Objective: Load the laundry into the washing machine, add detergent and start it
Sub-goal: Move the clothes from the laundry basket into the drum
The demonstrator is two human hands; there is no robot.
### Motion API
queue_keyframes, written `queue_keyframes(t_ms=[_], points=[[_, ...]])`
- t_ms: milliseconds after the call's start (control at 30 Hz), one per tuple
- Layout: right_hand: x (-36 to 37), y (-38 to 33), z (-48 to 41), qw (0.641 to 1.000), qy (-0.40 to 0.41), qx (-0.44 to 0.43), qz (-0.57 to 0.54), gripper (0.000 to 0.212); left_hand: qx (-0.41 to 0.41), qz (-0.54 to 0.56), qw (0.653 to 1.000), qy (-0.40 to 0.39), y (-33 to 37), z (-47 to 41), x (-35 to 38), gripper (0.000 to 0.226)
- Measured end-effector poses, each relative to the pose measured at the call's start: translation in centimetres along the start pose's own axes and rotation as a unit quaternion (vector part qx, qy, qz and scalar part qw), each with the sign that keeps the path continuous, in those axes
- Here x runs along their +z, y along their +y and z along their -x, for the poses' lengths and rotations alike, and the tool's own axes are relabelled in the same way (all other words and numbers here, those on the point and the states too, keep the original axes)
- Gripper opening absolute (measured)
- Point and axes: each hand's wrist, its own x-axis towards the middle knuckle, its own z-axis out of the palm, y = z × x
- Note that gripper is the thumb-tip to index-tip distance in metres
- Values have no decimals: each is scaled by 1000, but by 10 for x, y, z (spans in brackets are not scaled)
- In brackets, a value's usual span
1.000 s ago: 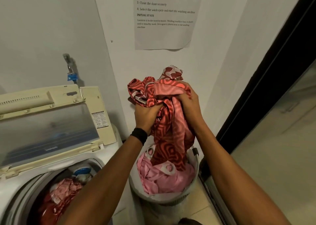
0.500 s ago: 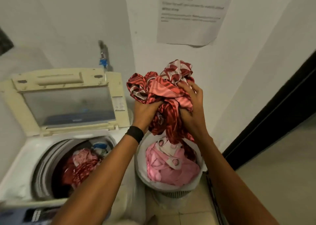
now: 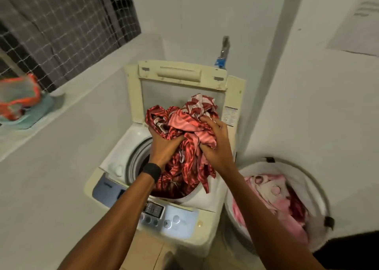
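Head view.

Red patterned cloth (image 3: 182,130): bunched into a wad over the drum opening of the washing machine (image 3: 123,146). Long axis runs top to bottom of frame. The crumpled upper end sits in front of the raised lid (image 3: 133,97); the lower tails point down into the drum. One tail drapes over the right front rim of the opening.

Edges and room: the lid stands upright at the back of the machine. The left arc of the drum rim is exposed, while the right side is covered by hanging cloth. More red fabric lies in the drum under the wad. The control panel (image 3: 184,218) runs along the machine's front edge, under the forearms. A wall stands close on the machine's left and a wall corner on its right.

Hands: the left hand (image 3: 163,146), with a black wristband (image 3: 151,171), grips the wad's lower left side with curled fingers. The right hand (image 3: 217,144) clutches its right side, fingers dug into the folds. The wad sits between the hands and partly above them.

The laundry basket (image 3: 301,167) stands just right of the machine, with pink laundry (image 3: 272,189) inside.
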Motion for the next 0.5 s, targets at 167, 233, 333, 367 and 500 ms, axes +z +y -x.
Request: queue_keyframes(t_ms=[167, 233, 333, 367, 500], points=[[79, 37, -11, 995, -65, 68, 39, 64, -64, -34, 996, -51, -79, -50, -49, 95], [112, 59, -16, 988, -75, 109, 76, 68, -97, -59, 990, -88, -115, -77, -65, 74], [149, 91, -17, 966, -82, 187, 157, 80, -152, -89, 972, -156, -168, -112, -74, 74], [160, 103, -17, 956, -81, 200, 197, 81, -160, -105, 964, -182, -184, -124, -75, 77], [203, 149, 3, 891, -141, 242, 357, 86, -180, -149, 929, -286, -247, -157, -75, 91]])
